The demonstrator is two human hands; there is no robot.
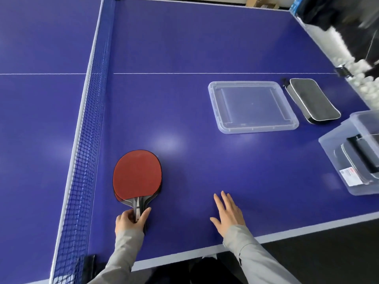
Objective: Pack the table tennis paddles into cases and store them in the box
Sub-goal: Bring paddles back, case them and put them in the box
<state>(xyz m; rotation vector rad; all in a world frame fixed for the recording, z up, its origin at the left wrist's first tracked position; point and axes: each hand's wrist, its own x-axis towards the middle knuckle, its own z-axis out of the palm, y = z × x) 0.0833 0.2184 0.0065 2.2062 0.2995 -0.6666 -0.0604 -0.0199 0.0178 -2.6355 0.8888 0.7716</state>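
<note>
Red-faced table tennis paddles (137, 173) lie stacked on the blue table (205, 48) close to the net, handles toward me. My left hand (131, 219) grips the handle of the top paddle with curled fingers and thumb. About a forearm's length to the right, my right hand (228, 214) rests flat on the table with its fingers spread and holds nothing. A black paddle case (312, 100) with a light trim lies at the right. At the right edge stands a clear plastic box (338, 160) with a dark case (363, 152) inside it.
The box's clear lid (252, 107) lies upside down between the paddles and the black case. The blue net (90, 119) runs along the left of the paddles. White balls (363, 83) fill a container at the far right. The table's near edge (287, 234) is by my arms.
</note>
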